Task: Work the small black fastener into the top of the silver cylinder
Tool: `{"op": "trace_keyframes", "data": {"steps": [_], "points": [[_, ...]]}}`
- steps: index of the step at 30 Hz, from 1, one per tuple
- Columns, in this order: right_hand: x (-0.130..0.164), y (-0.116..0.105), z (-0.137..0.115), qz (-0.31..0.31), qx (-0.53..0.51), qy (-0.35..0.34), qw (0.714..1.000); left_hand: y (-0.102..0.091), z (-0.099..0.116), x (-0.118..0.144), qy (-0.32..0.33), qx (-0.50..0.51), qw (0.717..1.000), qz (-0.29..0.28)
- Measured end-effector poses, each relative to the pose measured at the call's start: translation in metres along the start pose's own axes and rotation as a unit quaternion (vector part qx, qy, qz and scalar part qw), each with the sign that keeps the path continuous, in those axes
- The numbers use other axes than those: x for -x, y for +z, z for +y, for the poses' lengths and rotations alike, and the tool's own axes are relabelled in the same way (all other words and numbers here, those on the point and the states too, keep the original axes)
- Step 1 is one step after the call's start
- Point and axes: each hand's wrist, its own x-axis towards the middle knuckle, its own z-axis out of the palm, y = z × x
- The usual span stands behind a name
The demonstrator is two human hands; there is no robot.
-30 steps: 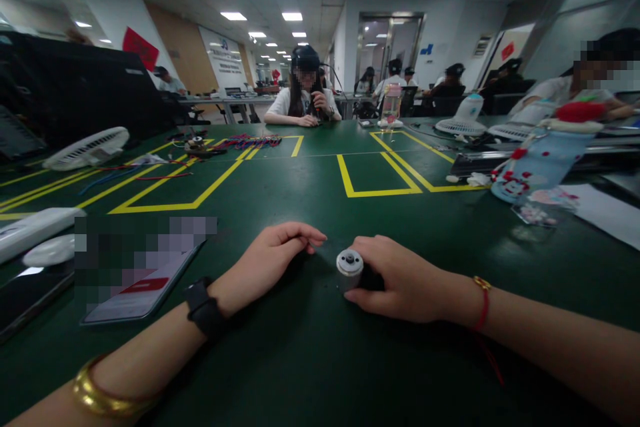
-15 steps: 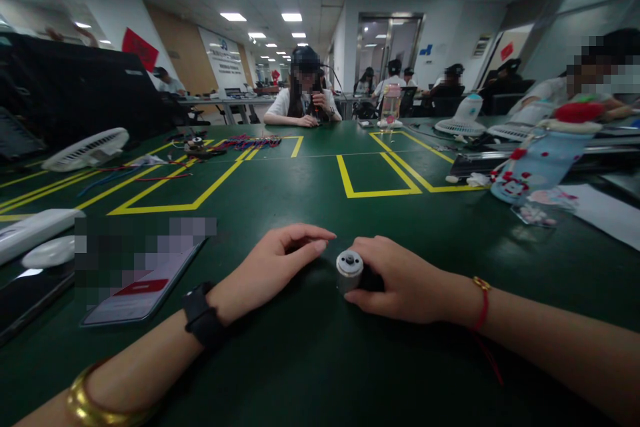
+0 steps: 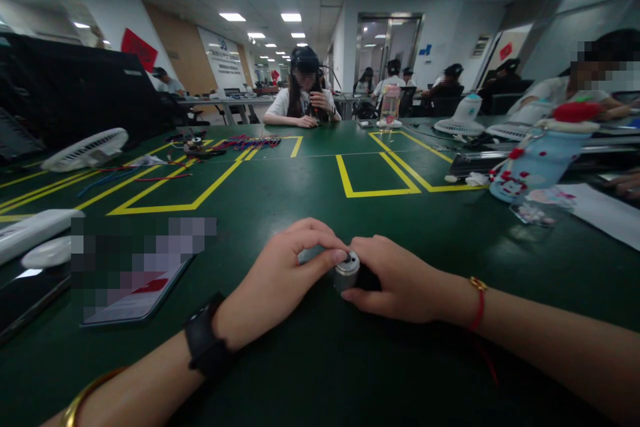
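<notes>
The small silver metal cylinder (image 3: 347, 271), with a dark hub on its end face, lies on the dark green table top (image 3: 320, 360) right between the two hands. The right hand (image 3: 395, 278) is curled around its far half, thumb under the lower edge and fingers folded over the back. The left hand (image 3: 280, 280) comes in from the other side with thumb and forefinger pinched together, their tips touching the end face of the cylinder at its rim; whether they hold some small part there is too fine to tell. A black watch (image 3: 204, 345) sits on the left wrist, a red string bracelet (image 3: 479, 307) on the right one.

Just left of the left hand lies a flat phone (image 3: 135, 287) with a blurred screen. Beyond the hands, yellow tape rectangles (image 3: 375, 177) mark the table. Farther off to the left rests a white fan (image 3: 85, 149), and well to the right of the right hand stands a pale blue bottle with red dots (image 3: 535, 170). A person in a white shirt (image 3: 303, 103) sits at the far edge.
</notes>
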Motion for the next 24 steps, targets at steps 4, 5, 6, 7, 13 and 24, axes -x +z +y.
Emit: {"op": "trace_keyframes", "data": {"steps": [4, 5, 6, 7, 13, 24], "points": [[0.0, -0.001, 0.0, -0.004, -0.005, -0.001, 1.0, 0.002, 0.001, 0.001, 0.003, -0.002, 1.0, 0.013], [-0.001, -0.001, 0.0, -0.004, -0.004, -0.001, 1.0, 0.002, 0.002, 0.001, 0.004, 0.001, 1.0, 0.015], [-0.001, -0.001, 0.0, -0.003, -0.004, -0.002, 1.0, 0.001, 0.002, 0.001, 0.004, 0.003, 1.0, 0.02], [0.0, -0.001, 0.0, -0.002, -0.004, -0.002, 1.0, 0.001, 0.003, 0.0, 0.002, 0.007, 1.0, 0.026], [0.001, -0.001, 0.0, 0.005, -0.008, -0.005, 1.0, -0.008, -0.002, 0.0, -0.04, 0.017, 0.998, 0.039], [0.002, -0.002, 0.001, 0.008, -0.017, -0.001, 1.0, -0.01, -0.031, 0.001, -0.044, -0.012, 0.992, -0.12]]}}
